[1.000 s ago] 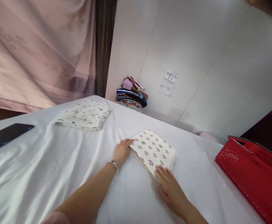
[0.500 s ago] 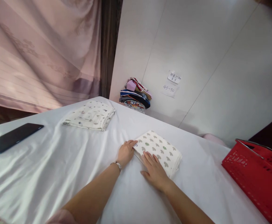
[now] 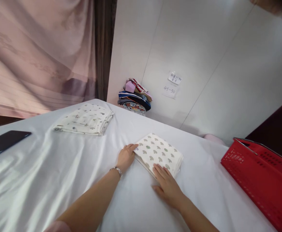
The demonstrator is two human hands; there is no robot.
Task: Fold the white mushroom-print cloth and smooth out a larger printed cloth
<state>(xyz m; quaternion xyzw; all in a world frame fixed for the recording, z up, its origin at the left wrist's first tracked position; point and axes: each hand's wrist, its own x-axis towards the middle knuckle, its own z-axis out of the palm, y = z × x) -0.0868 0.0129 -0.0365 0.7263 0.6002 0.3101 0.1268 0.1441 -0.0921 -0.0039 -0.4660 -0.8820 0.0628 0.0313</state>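
A folded white cloth (image 3: 160,150) printed with grey mushroom shapes and a few green ones lies flat on the white-covered table (image 3: 128,206). At its left corner, my left hand (image 3: 126,157) has its fingers closed together over the edge; the thumb is hidden. My right hand (image 3: 168,185) rests on the near edge with fingers stretched out and thumb apart, its fingertips on the fabric. Farther left lies a second folded white cloth (image 3: 85,120) with small scattered prints, apart from both hands.
A black phone-like slab (image 3: 6,143) lies at the left. A red basket (image 3: 259,180) with a metal handle stands at the right. Behind the table's far edge are a stack of folded clothes (image 3: 134,96) and a white wall with paper notes (image 3: 171,86). A pink curtain (image 3: 39,54) hangs at the left.
My right hand has slid along the near edge of the mushroom-print cloth to the right. My left hand stays at its corner. The whole view has shifted slightly.
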